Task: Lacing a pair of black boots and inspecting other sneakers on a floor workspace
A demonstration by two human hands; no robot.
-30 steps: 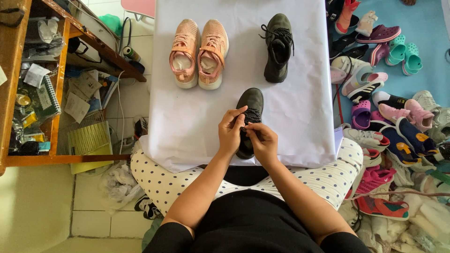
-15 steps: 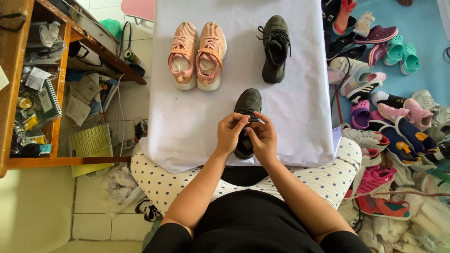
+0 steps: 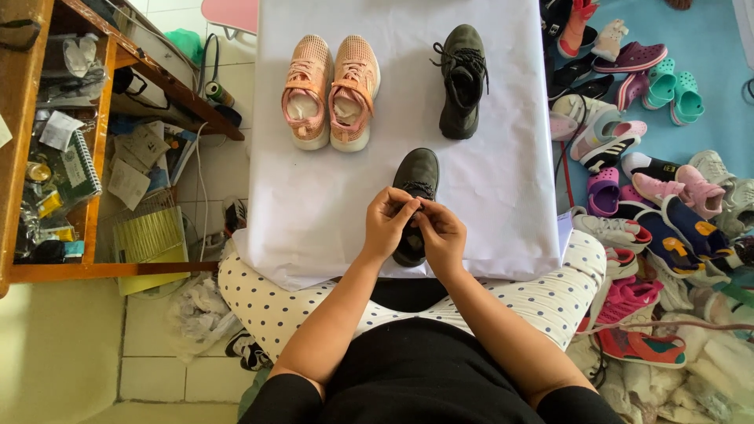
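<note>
A person's left hand (image 3: 386, 224) and right hand (image 3: 441, 235) are pinching together over the laces of a dark grey sneaker (image 3: 415, 188) lying near the front edge of a white-covered table (image 3: 330, 196), its mate (image 3: 462, 78) and pink sneakers (image 3: 330, 90) beyond.

Single view, head-mounted, looking almost straight down over the wearer's lap and forearms. The white sheet (image 3: 330, 204) fills the centre, its far edge at the top of frame. Range is near: both hands sit just below centre. A wooden shelf (image 3: 102, 271) bounds the left edge, a shoe pile (image 3: 667, 228) the right. No second view to compare.
</note>
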